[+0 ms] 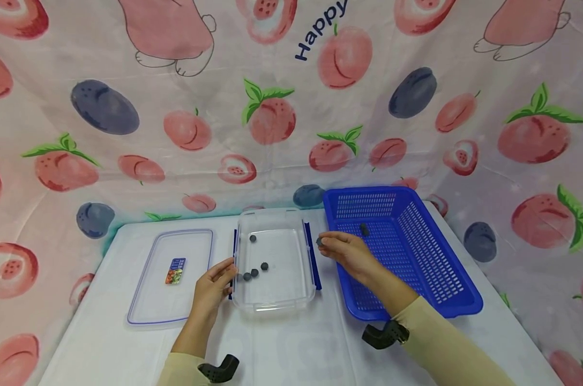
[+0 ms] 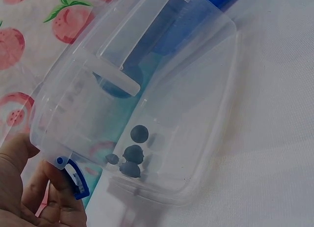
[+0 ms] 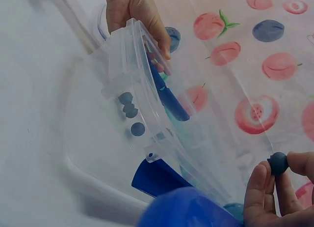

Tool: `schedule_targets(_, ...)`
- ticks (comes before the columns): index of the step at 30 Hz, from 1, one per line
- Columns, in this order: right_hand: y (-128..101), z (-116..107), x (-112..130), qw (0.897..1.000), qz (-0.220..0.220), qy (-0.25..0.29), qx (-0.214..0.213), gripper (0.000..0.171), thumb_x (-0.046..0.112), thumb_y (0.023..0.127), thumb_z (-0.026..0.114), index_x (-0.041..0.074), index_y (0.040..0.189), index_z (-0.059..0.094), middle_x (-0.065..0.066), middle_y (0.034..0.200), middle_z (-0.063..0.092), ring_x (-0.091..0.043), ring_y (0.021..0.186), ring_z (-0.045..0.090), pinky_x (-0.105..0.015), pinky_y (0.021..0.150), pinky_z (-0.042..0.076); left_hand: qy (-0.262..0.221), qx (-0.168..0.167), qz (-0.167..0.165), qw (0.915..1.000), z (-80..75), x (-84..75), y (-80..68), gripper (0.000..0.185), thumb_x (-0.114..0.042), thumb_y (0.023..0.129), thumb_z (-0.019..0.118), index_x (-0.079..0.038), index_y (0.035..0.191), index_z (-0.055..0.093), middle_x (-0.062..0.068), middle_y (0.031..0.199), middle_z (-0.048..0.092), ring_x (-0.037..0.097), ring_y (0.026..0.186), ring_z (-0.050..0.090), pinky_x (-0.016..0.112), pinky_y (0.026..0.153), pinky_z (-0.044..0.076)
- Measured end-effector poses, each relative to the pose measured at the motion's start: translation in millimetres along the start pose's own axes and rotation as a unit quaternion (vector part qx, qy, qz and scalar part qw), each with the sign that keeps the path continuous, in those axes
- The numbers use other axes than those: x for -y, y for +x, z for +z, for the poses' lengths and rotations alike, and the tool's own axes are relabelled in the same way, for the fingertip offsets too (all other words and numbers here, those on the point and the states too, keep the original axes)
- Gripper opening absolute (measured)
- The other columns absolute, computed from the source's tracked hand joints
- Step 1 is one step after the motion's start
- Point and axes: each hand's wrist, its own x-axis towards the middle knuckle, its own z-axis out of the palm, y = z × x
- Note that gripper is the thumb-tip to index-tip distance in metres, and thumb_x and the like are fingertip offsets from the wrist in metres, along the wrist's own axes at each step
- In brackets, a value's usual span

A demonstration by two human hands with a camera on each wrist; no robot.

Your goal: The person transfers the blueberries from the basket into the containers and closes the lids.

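The right hand (image 1: 345, 252) pinches a small dark blue ball (image 3: 277, 163) at the clear plastic container's (image 1: 274, 294) three o'clock rim; the left hand (image 1: 213, 286) steadies its nine o'clock edge with relaxed fingers. A loose pinch could send the ball rolling across the surface.

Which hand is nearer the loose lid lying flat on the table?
The left. The left hand rests against the clear container's left edge, just right of the lid. The right hand, pinching a dark ball, is on the container's far side by the blue basket.
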Motion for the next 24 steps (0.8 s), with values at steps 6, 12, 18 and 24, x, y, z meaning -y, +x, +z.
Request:
schedule_targets(6, 1.7, 3.2, -1.4, 1.0, -0.005, -0.008, 0.004, 0.045, 0.008, 0.099, 0.057, -0.017, 0.135, 0.045, -0.003, 0.107, 0.066, -0.009, 0.091, 0.067, -0.021, 0.086, 0.054, -0.001, 0.0, 0.003, 1.0, 0.3, 0.5, 0.7, 0.044, -0.018, 0.093, 0.068, -0.007, 0.135, 0.059, -0.015, 0.097, 0.064, 0.003, 0.081, 0.057, 0.015, 0.065, 0.049)
schedule_targets(12, 3.7, 9.2, -2.6, 1.0, -0.012, -0.024, 0.002, 0.042, 0.008, 0.098, 0.058, -0.015, 0.131, 0.05, -0.004, 0.107, 0.065, -0.009, 0.089, 0.066, -0.022, 0.086, 0.055, 0.0, 0.0, 0.002, 1.0, -0.6, 0.4, 0.4, 0.045, -0.019, 0.094, 0.067, -0.007, 0.136, 0.058, -0.015, 0.098, 0.063, 0.003, 0.082, 0.058, 0.015, 0.065, 0.05)
schedule_targets(18, 6.2, 14.7, -3.7, 1.0, -0.008, -0.024, 0.001, 0.039, 0.007, 0.097, 0.059, -0.014, 0.129, 0.052, -0.005, 0.106, 0.065, -0.009, 0.088, 0.067, -0.023, 0.085, 0.055, -0.007, -0.002, 0.004, 1.0, -0.5, 1.2, 0.9, 0.044, -0.016, 0.094, 0.067, -0.006, 0.136, 0.058, -0.014, 0.098, 0.064, 0.003, 0.082, 0.058, 0.016, 0.065, 0.049)
schedule_targets(24, 9.4, 20.8, -4.0, 1.0, 0.001, -0.027, 0.001, 0.038, 0.008, 0.097, 0.06, -0.014, 0.128, 0.053, -0.002, 0.102, 0.066, -0.01, 0.089, 0.067, -0.023, 0.086, 0.055, -0.002, 0.001, 0.0, 1.0, -0.5, -0.3, 0.4, 0.044, -0.016, 0.094, 0.067, -0.006, 0.135, 0.058, -0.013, 0.098, 0.064, 0.003, 0.082, 0.058, 0.016, 0.065, 0.05)
